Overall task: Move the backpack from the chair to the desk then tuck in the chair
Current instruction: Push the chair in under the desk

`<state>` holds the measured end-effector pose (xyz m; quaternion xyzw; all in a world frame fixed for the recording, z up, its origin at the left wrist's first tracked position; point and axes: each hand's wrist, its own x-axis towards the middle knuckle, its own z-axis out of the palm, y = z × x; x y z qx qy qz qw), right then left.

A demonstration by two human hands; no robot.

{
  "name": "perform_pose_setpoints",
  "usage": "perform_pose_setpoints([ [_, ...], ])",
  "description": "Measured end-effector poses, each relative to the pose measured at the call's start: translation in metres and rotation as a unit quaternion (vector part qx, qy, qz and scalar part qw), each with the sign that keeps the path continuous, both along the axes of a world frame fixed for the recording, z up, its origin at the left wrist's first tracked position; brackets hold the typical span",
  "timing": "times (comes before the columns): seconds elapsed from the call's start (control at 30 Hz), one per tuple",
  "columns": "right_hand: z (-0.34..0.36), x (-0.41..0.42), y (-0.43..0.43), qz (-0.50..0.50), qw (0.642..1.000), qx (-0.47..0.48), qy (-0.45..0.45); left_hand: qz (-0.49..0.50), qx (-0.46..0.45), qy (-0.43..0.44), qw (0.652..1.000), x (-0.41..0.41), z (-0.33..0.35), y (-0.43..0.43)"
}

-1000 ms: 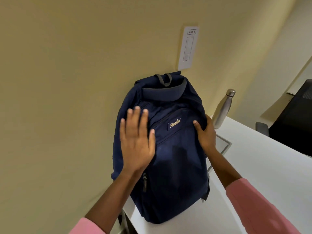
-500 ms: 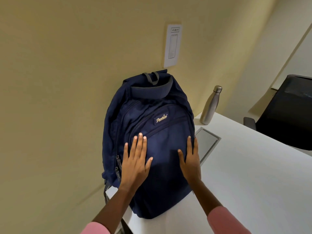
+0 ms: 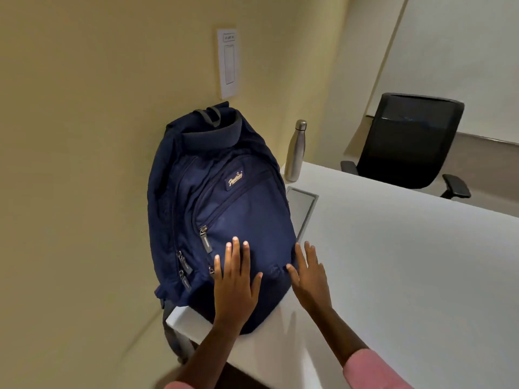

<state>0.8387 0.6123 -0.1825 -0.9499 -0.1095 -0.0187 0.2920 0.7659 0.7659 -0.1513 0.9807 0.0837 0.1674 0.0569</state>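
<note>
A navy blue backpack (image 3: 224, 209) stands upright on the left corner of the white desk (image 3: 407, 276), leaning against the yellow wall. My left hand (image 3: 234, 282) lies flat on the lower front of the backpack with its fingers spread. My right hand (image 3: 309, 273) is open at the bag's lower right edge, fingers apart, barely touching it or just off it. Neither hand grips anything. A grey strap hangs off the desk corner below the bag. A black office chair (image 3: 404, 141) stands beyond the far side of the desk.
A steel water bottle (image 3: 295, 151) stands on the desk just right of the backpack. A grey cable hatch (image 3: 302, 209) is set into the desktop beside the bag. A white paper notice (image 3: 228, 63) is stuck on the wall above.
Both hands have slid down the front of the backpack from its upper part to its lower edge. The view has pulled back, showing the chair beyond the desk.
</note>
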Motion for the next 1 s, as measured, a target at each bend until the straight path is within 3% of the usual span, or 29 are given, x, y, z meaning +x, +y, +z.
perform_pose_setpoints([
  [0.17,-0.004,-0.059,-0.012,-0.092,0.986,-0.135,0.011,-0.085,-0.003,0.051,0.995,-0.027,-0.004,-0.002],
  [0.37,-0.012,-0.14,-0.017,-0.172,0.964,-0.193,0.058,-0.164,0.014,0.104,0.981,-0.073,-0.026,-0.003],
  [0.57,-0.024,-0.229,-0.026,-0.214,0.948,-0.208,0.112,-0.24,0.009,0.108,0.965,-0.121,-0.043,-0.028],
  [1.0,0.005,-0.374,-0.093,-0.344,0.915,-0.195,0.085,-0.392,0.032,0.1,0.914,-0.212,-0.009,-0.115],
])
